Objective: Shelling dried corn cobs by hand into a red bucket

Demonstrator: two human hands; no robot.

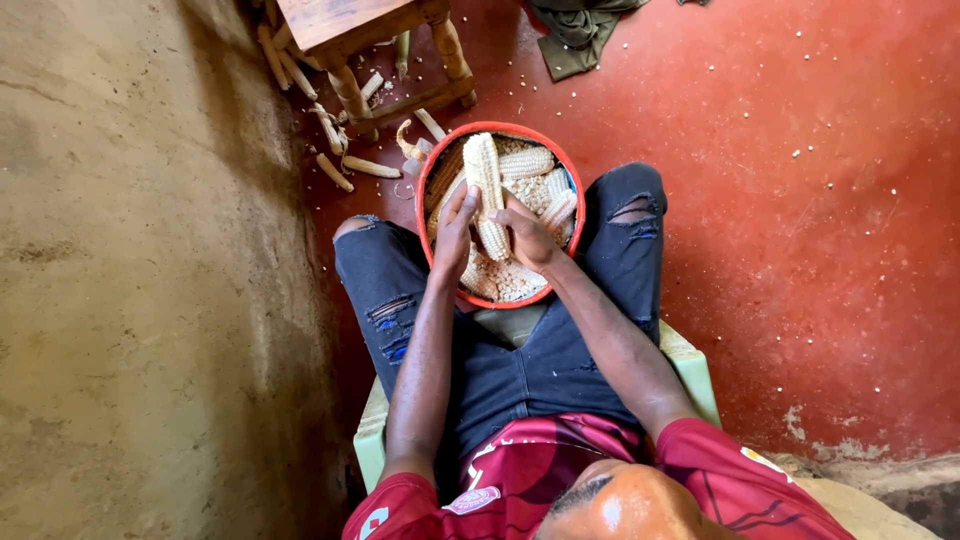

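The person is sitting with a red basin [428,190] between the knees, and both hands are gripping one corn cob [486,190] above it: the left hand [455,235] is wrapping the cob's near end, the right hand [527,238] is clasping it beside. The cob is reaching across loose kernels [505,280] and other cobs. Kernels are likely flying past the rim onto the red floor [800,200], where many are already lying. The tilted basin may be slipping off the knees.

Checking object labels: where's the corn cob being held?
Head view, upper centre: the corn cob is gripped between the left hand and right hand, above the red basin of kernels between the knees.
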